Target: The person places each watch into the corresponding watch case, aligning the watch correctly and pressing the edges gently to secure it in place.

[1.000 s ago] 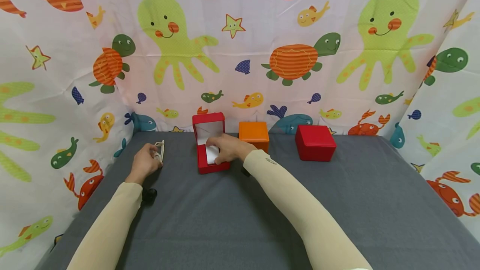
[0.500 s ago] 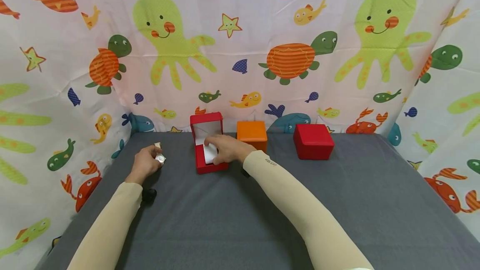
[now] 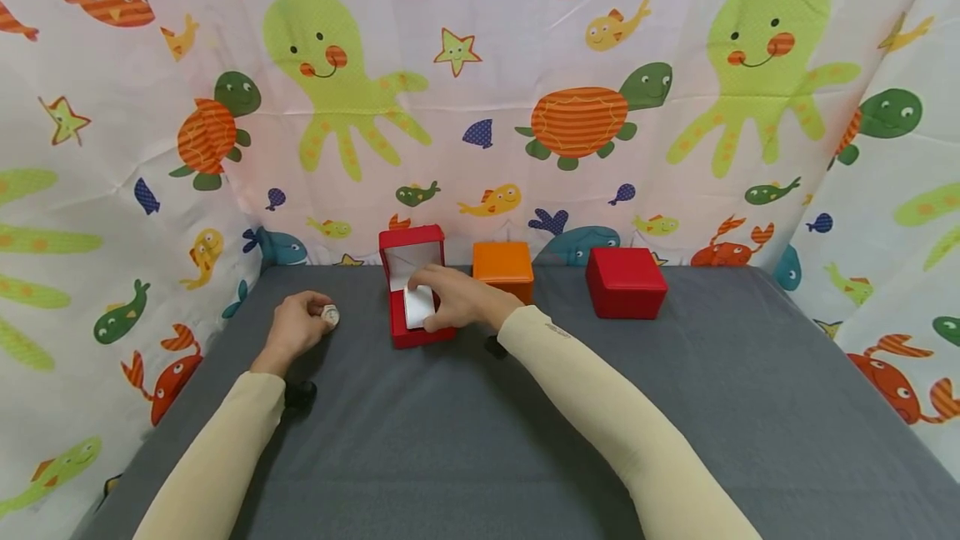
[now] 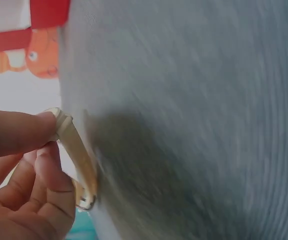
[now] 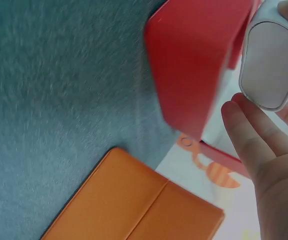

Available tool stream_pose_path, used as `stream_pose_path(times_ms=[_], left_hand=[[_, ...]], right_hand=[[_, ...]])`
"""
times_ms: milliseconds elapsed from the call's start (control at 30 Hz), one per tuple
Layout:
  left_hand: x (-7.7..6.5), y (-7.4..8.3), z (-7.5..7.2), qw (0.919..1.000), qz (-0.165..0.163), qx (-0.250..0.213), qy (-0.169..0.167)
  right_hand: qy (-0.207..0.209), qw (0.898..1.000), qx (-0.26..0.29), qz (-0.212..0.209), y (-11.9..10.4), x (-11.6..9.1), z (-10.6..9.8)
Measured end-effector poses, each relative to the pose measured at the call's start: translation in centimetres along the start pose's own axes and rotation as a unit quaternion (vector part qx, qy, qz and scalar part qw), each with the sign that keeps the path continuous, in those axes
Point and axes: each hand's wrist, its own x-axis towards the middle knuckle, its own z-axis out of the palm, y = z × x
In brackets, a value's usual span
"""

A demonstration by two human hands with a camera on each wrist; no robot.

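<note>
My left hand [image 3: 296, 327] pinches a wristwatch [image 3: 331, 316] between thumb and fingers, at the table's left side. Its pale round face points up in the head view, and the light strap [image 4: 79, 155] hangs down in the left wrist view. Toward the middle stands a red watch box [image 3: 423, 337], its lid up and white inside. Over its base, my right hand [image 3: 467, 297] grips a white watch cushion [image 3: 418, 307]. In the right wrist view the cushion's rounded flat end [image 5: 271, 65] shows above the box wall, fingertips at its edge.
An orange box [image 3: 503, 261] stands just right of the red one, behind the right wrist. Farther right is a second red box [image 3: 626, 282], lid down. A grey cloth covers the table [image 3: 465, 440]; a printed sea-animal curtain [image 3: 465, 107] hangs behind it.
The watch has turned in my left hand, from strap edge showing to face up. My right hand has lifted and tilted the cushion slightly in the red box. The head view has shifted a little.
</note>
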Motion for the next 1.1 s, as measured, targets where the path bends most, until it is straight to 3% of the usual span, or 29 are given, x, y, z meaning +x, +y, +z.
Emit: stream_pose_path(times_ms=[167,367,633,733,867,967,1100], left_hand=[[-0.6,2.1,0.3,0.9990,-0.010,-0.044,-0.003],[-2.1,5.1,0.8,0.9942,0.040,-0.099,-0.004],[-4.3,9.0,1.3,0.9835,0.086,-0.154,-0.041],[-4.8,10.2,1.8,0.9742,0.118,-0.185,-0.055],[-5.5,11.6,2.2,0.9567,0.156,-0.232,-0.080],[-5.8,12.1,2.7,0.9450,0.168,-0.261,-0.104],[-5.8,12.4,3.5,0.9296,0.171,-0.296,-0.139]], right_hand=[[0.015,0.999,0.035,-0.023,-0.4,-1.3,-0.1],[0.029,0.995,0.089,-0.035,-0.2,-3.2,0.5],[0.070,0.969,0.233,-0.044,0.3,-5.7,1.0],[0.082,0.958,0.267,-0.069,0.5,-6.5,0.9],[0.080,0.949,0.291,-0.091,-0.9,-8.2,-0.4],[0.075,0.943,0.310,-0.096,-1.0,-8.9,-0.6],[0.086,0.937,0.322,-0.106,0.8,-8.9,0.6]])
